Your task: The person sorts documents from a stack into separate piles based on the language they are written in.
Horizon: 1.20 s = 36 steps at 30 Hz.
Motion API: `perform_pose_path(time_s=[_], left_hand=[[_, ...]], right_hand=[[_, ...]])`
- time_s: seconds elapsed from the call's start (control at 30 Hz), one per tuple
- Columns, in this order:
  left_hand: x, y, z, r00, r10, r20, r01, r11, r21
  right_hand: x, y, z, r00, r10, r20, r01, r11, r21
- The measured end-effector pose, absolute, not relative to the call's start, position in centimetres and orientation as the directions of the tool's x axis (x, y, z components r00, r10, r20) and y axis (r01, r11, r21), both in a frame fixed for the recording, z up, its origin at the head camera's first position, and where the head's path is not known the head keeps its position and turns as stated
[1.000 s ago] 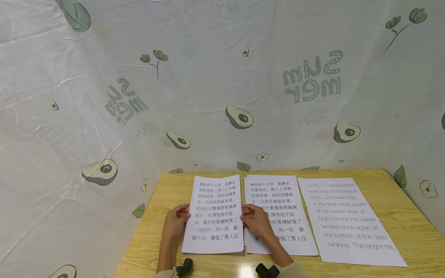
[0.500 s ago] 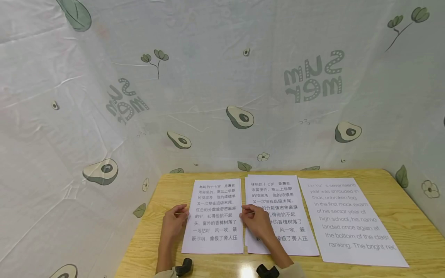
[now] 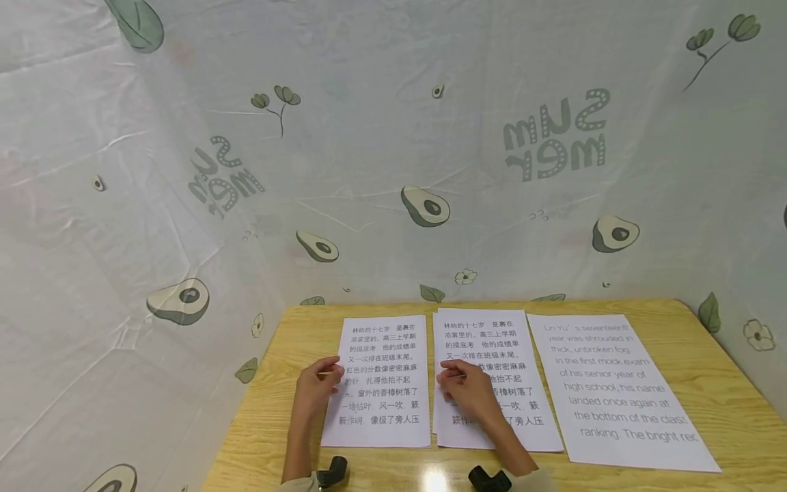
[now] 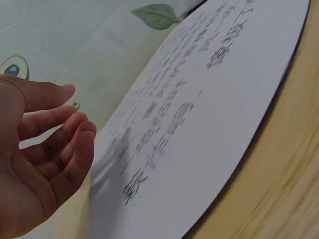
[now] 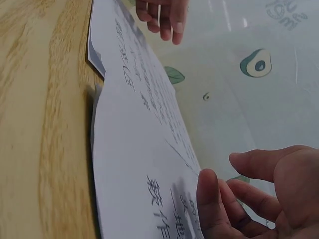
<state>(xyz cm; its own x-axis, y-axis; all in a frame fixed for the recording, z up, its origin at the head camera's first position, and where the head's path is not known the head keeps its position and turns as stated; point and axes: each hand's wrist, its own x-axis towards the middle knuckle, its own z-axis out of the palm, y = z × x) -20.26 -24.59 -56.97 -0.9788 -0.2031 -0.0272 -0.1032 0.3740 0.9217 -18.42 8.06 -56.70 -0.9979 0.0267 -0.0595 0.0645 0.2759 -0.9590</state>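
White sheets printed with Chinese text lie flat as a left stack [image 3: 384, 386] on the table. My left hand [image 3: 316, 389] hovers at that stack's left edge, fingers loosely bent and holding nothing. In the left wrist view a gap shows between the thumb and fingers of the left hand [image 4: 45, 159], and its shadow falls on the page. A middle stack [image 3: 488, 338] carries the same text, and my right hand [image 3: 470, 395] is over its left part. Nothing is between the fingers of the right hand [image 5: 264, 194] in the right wrist view.
To the right lies a white sheet with English text [image 3: 621, 389]. All the papers are on a wood-grain table [image 3: 688, 362]. A pale curtain [image 3: 369, 150] with avocado prints hangs behind it. The middle stack's layers are slightly offset at the left edge.
The left stack's top sheet, earlier held at both sides with its far edge raised, now lies flat. Both hands have let go; both have shifted rightward, the right one over the middle stack.
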Motion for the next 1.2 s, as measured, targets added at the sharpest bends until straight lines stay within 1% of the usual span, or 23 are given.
perform_pose_path(time_s=[0.23, 0.5, 0.93, 1.2], left_hand=[[-20.5, -21.4, -57.1, -0.992, -0.123, -0.014, -0.062, 0.392, 0.918], [-21.0, -16.8, -57.3, -0.998, -0.053, -0.024, -0.043, 0.384, 0.922], [-21.2, -11.2, -57.0, -1.0, -0.01, -0.029, -0.03, 0.313, 0.949], [-21.2, -8.8, -57.1, -1.0, 0.012, -0.019, -0.015, 0.29, 0.957]], right_hand=[[-18.3, 10.4, -56.7, -0.993, 0.055, -0.1, 0.111, 0.258, -0.96], [-17.9, 14.0, -56.7, -0.99, 0.102, -0.103, 0.132, 0.341, -0.931], [-17.6, 17.9, -56.0, -0.984, 0.129, -0.119, 0.159, 0.365, -0.917], [-17.3, 20.2, -55.8, -0.981, 0.144, -0.128, 0.175, 0.387, -0.905]])
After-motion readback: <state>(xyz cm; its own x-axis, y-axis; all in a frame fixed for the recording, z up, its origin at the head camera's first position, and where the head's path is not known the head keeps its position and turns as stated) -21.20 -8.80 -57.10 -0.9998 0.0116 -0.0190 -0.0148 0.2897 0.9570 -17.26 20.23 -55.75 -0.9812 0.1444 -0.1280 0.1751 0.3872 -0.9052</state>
